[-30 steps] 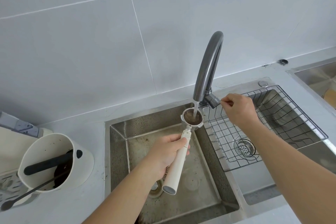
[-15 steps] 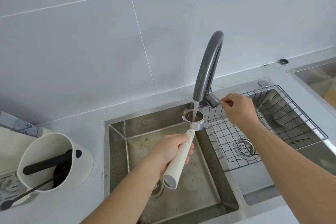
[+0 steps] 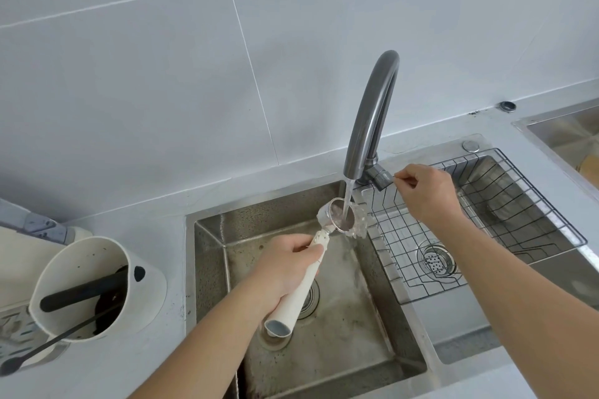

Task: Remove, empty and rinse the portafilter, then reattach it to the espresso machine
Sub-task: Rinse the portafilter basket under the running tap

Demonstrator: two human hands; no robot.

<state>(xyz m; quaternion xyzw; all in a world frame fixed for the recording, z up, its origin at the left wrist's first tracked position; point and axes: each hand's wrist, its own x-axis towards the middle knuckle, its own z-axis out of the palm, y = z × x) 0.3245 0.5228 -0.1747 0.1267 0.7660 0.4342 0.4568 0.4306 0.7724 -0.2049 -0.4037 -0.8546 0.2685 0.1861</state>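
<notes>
Steel Basket Under the Tap, Rinse Under Way

White knock box (image 3: 97, 288) stood on the counter at my far left, dark grounds visible inside, so I judged the emptying done. My left hand (image 3: 285, 272) was wrapped tight around the pale handle of the portafilter (image 3: 340, 217), holding it out over the left sink basin (image 3: 356, 350) so runoff would fall to the drain. I had the basket tipped toward the right, directly beneath the faucet (image 3: 369, 120), where the stream struck inside it and spilled over the lower lip, carrying residue off. My right hand (image 3: 428, 194) pinched the faucet lever (image 3: 382, 178) with fingertips, ready to adjust or cut the flow. Beyond it, the wire rack (image 3: 518, 223) sat in the right basin.
</notes>
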